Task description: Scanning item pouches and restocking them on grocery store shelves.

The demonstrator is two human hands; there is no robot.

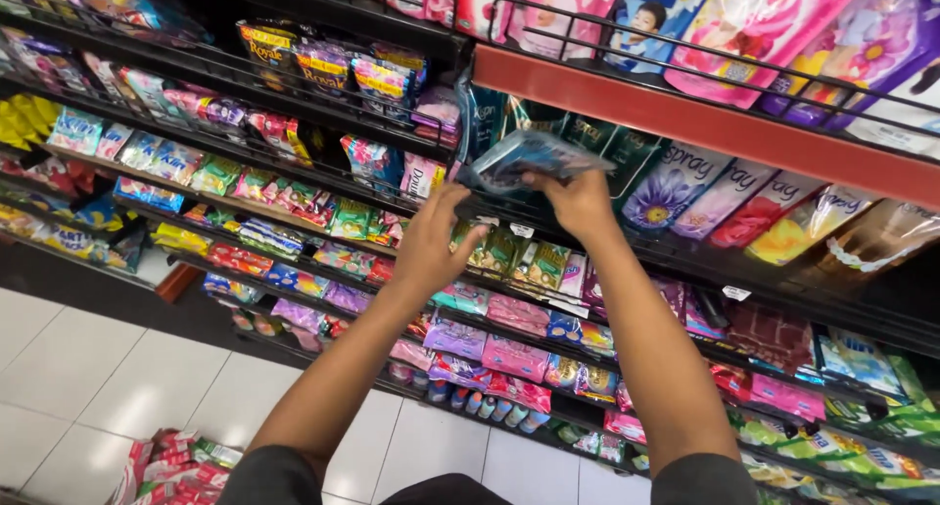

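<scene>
Both my arms reach up and forward toward the shelving, forearms bare, dark sleeves at the bottom edge of the view.

Left hand (431, 245): raised, back of hand toward me, fingers loosely curled with the thumb out to the right. Grip holds nothing; it sits just below and left of the pouch, in front of a wire shelf rail (323, 177).

Right hand (580, 203): raised slightly higher, grip pinching the lower right edge of a blue-grey refill pouch (524, 157). Pouch is tilted, nearly flat, held in the air just in front of a row of dark teal pouches (558, 131) on the shelf under the red shelf edge (705, 123).

Shelves, left to right: small sachets and packets in mixed colours fill the left tiers; purple and pink packs (490, 348) sit in the tier below my hands; flower-printed pouches (676, 187) stand to the right of the held pouch; pink packs (744, 25) line the top shelf.

Open room: white tiled floor (137, 378) lower left, with a red-and-white bundle of packets (176, 461) lying on it. Shelves are densely packed; free space is the aisle in front of them.
</scene>
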